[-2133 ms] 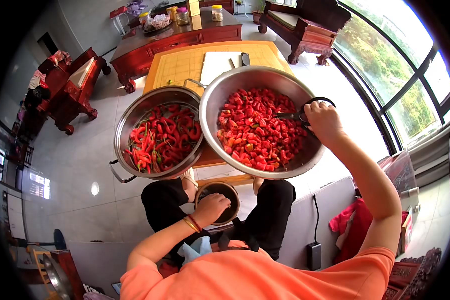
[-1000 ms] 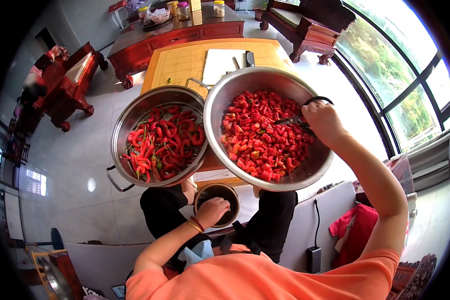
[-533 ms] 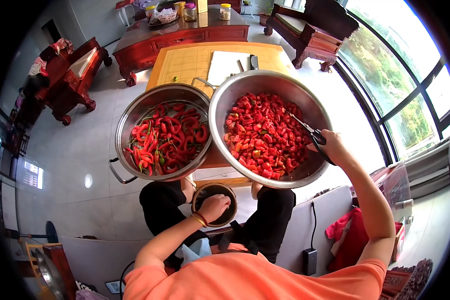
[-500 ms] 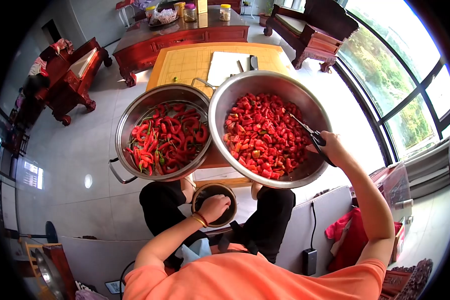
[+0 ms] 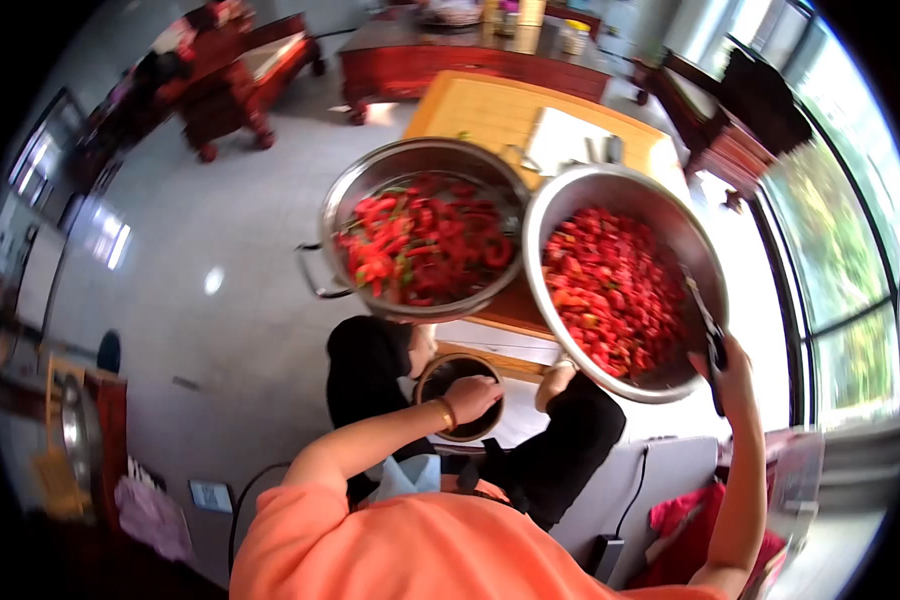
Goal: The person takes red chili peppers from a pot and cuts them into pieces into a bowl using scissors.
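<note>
My right hand [image 5: 734, 378] grips black-handled scissors [image 5: 716, 350] over the right rim of a wide steel basin [image 5: 692, 215]. The blades point into the basin, above a heap of cut red chili pieces [image 5: 610, 290]. My left hand [image 5: 474, 398], with a bracelet at the wrist, is down over a small dark bin [image 5: 432, 375] between my legs. Its fingers look curled together; anything in them is hidden. Left of the basin stands a steel pot [image 5: 348, 195] holding whole red chilies [image 5: 425, 240], some with green stems.
Both vessels stand on a yellow wooden table [image 5: 460, 100]. A white cutting board [image 5: 560, 140] with a dark-handled tool lies behind them. Carved red furniture [image 5: 470, 65] stands further back, with windows [image 5: 835, 230] to the right. A pot handle [image 5: 315, 275] juts out left.
The view has turned left, so everything sits further right and is blurred. My right hand still holds the scissors at the basin's rim, and my left hand remains over the bin.
</note>
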The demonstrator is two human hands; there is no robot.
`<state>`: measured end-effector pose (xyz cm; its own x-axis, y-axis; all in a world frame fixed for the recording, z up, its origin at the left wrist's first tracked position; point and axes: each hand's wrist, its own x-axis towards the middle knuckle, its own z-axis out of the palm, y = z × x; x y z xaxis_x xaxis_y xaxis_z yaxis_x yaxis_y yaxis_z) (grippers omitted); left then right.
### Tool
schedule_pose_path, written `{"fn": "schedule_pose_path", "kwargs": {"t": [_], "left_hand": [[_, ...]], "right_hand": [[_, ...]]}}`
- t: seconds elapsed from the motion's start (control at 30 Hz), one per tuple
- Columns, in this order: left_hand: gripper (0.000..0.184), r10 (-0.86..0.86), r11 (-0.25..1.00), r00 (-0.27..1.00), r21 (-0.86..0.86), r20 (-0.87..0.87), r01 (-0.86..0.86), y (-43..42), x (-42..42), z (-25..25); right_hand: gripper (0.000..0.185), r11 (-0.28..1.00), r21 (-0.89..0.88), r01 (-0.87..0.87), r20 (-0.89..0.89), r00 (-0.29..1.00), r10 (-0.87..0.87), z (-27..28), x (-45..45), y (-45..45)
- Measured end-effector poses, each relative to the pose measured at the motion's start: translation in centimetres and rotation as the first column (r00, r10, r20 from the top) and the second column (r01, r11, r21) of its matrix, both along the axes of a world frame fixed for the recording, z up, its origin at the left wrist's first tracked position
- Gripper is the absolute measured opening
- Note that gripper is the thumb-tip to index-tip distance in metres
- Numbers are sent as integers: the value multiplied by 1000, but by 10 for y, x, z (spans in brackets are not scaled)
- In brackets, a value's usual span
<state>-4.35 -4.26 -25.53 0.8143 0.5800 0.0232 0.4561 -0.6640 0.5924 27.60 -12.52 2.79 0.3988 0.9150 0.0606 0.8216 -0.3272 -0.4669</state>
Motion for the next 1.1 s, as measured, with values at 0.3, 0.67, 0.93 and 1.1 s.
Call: {"fn": "schedule_pose_path", "kwargs": {"t": [0.3,0.67,0.93,1.1], "left_hand": [[11,-286,945,956,-143,66,293,13,-30,123],[16,455,879,889,179,-45,-441,204,-115,238],[15,236,718,887,686,-396,115,227,-107,193],[10,264,603,887,783,-378,155,233,-128,192]], "right_hand": [[23,996,17,89,-620,782,-60,-28,2,-38],[25,998,51,34,-775,632,18,-27,-38,-67],[26,998,57,35,-847,531,29,-32,-50,-78],[30,995,100,21,-854,516,74,-40,-52,-79]]}}
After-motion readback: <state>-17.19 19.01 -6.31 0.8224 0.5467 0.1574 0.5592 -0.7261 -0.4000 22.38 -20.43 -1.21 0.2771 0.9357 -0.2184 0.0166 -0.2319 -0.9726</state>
